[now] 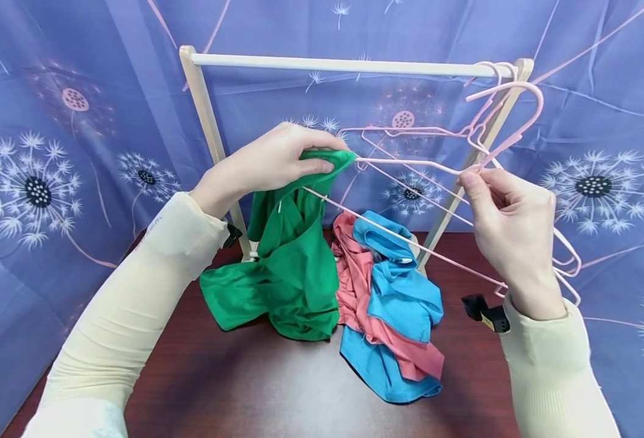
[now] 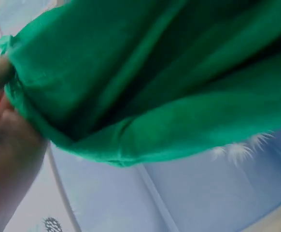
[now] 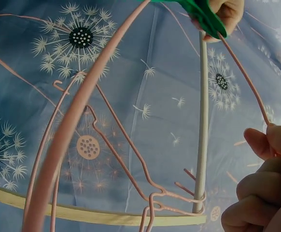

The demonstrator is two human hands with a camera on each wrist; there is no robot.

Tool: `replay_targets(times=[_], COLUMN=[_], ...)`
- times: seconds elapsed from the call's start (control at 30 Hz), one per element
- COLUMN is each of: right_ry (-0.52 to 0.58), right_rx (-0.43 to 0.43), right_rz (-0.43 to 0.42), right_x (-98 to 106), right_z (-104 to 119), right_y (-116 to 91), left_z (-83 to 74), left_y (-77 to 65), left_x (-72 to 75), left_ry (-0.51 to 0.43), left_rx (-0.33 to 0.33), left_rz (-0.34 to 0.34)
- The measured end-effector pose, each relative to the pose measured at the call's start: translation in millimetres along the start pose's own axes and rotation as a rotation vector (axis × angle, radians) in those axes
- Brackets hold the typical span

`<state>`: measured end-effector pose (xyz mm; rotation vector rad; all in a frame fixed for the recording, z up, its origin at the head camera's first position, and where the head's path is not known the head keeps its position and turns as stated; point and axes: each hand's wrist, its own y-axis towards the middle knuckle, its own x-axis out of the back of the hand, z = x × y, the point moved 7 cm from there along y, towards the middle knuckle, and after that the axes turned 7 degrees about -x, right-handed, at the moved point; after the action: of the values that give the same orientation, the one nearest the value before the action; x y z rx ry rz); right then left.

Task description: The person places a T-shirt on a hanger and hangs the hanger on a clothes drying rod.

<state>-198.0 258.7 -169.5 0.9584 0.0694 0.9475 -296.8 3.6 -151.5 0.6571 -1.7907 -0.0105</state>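
Observation:
My left hand point(image 1: 278, 157) pinches the upper edge of a green garment point(image 1: 300, 274), whose lower folds hang down to the tabletop. In the left wrist view the fabric point(image 2: 131, 106) spreads wide beside the blurred hand point(image 2: 10, 154). A pink clothes hanger point(image 1: 404, 161) is held by my right hand point(image 1: 519, 225), thumb and fingers pinching it just below the hook. The hanger's left end goes in at the garment's raised edge, and its tip is hidden by the cloth. From the right wrist, the hanger's shoulder point(image 3: 249, 84) runs up to the green cloth point(image 3: 210, 21).
A wooden rack with a white rail point(image 1: 333, 62) stands behind the hands. More pink hangers point(image 1: 437, 130) hang at its right end. Blue point(image 1: 404, 304) and coral-red point(image 1: 355, 267) garments lie crumpled on the dark table point(image 1: 234, 389). A dandelion-patterned curtain point(image 1: 81, 36) surrounds everything.

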Motion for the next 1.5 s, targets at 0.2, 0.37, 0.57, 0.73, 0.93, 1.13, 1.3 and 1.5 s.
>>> replay_targets(times=[0.2, 0.37, 0.57, 0.73, 0.93, 1.13, 1.3, 1.5], right_ry=[-0.025, -0.044, -0.052, -0.17, -0.368, -0.324, -0.28, -0.335], right_rx=[0.021, 0.03, 0.013, 0.076, 0.141, 0.078, -0.064, -0.057], right_rz=[0.028, 0.018, 0.006, 0.069, 0.162, 0.242, 0.405, 0.406], right_x=[3, 9, 19, 23, 11, 4, -4, 20], right_z=[6, 10, 11, 23, 41, 48, 26, 20], right_y=[-4, -6, -9, -15, -16, 3, 19, 17], left_z=[12.8, 20.6, 34.7, 38.4, 33.3, 28.3, 31.4, 48.0], left_y=[-13.4, -20.7, -27.0, -31.2, -25.8, -16.0, -18.2, -20.7], left_x=[3.5, 7.0, 22.3, 33.1, 29.4, 22.2, 20.9, 17.3], left_ry=[0.064, 0.013, -0.006, 0.016, 0.119, 0.247, 0.325, 0.282], left_rx=[-0.045, -0.072, 0.043, 0.149, 0.181, 0.179, 0.236, 0.265], left_rz=[-0.112, -0.18, -0.363, -0.518, -0.56, -0.535, -0.505, -0.498])
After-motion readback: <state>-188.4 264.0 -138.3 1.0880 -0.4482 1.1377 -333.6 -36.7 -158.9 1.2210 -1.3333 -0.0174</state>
